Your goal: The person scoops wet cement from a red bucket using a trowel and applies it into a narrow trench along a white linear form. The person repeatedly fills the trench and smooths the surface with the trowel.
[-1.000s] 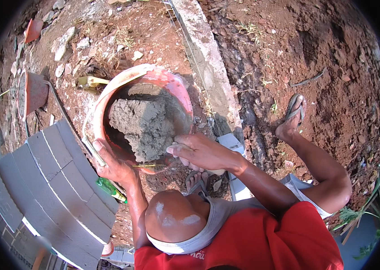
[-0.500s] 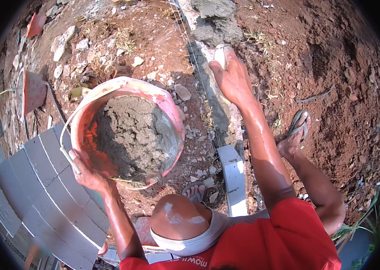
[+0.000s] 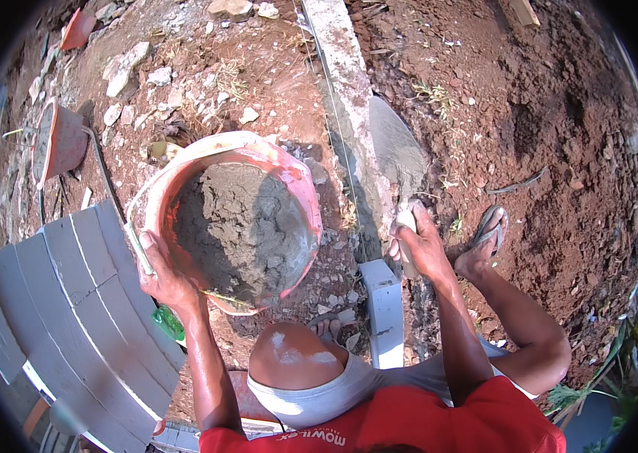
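Note:
My left hand (image 3: 166, 273) is closed at the near left rim of an orange-red bucket (image 3: 305, 198), on the pale grip of its wire handle (image 3: 138, 248). Grey wet mortar (image 3: 232, 226) fills much of the bucket. My right hand (image 3: 423, 240) is wrapped round the pale handle of a trowel. Its grey, mortar-smeared blade (image 3: 394, 140) points away from me, over the right edge of a long narrow concrete strip (image 3: 340, 53). A thin string line (image 3: 326, 106) runs along the strip's left side. Closer to me, a light grey block (image 3: 384, 309) stands in line with the strip.
Grey blocks (image 3: 70, 294) are stacked at the left. Beyond them, a second reddish bucket (image 3: 66, 143) lies tilted. Stones (image 3: 124, 69) litter the ground at the far left. Loose brown soil (image 3: 560, 151) spreads to the right, beside my sandalled foot (image 3: 481, 245). A green bottle (image 3: 168, 323) lies near my left forearm.
My right hand has drawn the trowel back toward me, and its blade now shows. The mortar lump beyond that hand no longer shows. My left hand keeps its hold on the bucket handle.

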The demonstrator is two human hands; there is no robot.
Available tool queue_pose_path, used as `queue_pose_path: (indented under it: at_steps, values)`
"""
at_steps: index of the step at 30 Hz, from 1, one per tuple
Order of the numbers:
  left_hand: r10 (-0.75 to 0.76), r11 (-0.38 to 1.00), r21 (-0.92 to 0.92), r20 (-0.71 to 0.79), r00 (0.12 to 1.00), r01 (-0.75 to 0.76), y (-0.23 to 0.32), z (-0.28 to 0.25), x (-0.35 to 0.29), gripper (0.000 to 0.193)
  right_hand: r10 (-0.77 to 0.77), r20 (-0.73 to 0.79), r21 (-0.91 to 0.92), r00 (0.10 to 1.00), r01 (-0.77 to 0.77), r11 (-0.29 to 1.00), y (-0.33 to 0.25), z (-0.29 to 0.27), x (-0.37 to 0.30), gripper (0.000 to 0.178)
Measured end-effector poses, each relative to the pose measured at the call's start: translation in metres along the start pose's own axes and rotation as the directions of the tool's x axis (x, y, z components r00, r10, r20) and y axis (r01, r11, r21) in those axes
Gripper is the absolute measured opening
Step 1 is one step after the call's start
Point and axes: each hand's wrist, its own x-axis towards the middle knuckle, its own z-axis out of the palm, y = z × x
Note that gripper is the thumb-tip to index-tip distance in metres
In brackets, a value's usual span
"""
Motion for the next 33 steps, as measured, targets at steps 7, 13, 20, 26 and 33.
queue_pose_path:
  at_steps: [7,13,20,26,33]
  values:
    - [0.106,0.980,0.148,0.176,0.979,-0.133,0.016,0.007,-0.020,0.044,-0.187,0.419,-0.816,0.889,0.459,0.351,-0.109,0.052,-0.027,0.042]
    - [0.150,0.986,0.054,0.115,0.982,-0.157,0.003,-0.001,-0.037,0.040,-0.104,0.422,-0.684,0.901,0.392,0.615,-0.048,0.164,-0.053,0.043]
    - [0.157,0.987,-0.051,0.073,0.985,-0.153,-0.020,-0.031,-0.048,0.037,0.016,0.460,-0.571,0.888,0.282,0.771,-0.078,0.144,-0.082,0.057]
    - [0.207,0.977,-0.075,0.151,0.967,-0.197,0.001,-0.016,-0.056,0.034,0.264,0.455,-0.764,0.850,0.221,0.606,-0.015,0.113,-0.052,0.056]
    - [0.114,0.990,-0.091,0.089,0.989,-0.106,-0.010,-0.033,-0.039,0.032,0.103,0.304,-0.904,0.947,0.253,0.346,-0.085,0.077,-0.057,0.051]
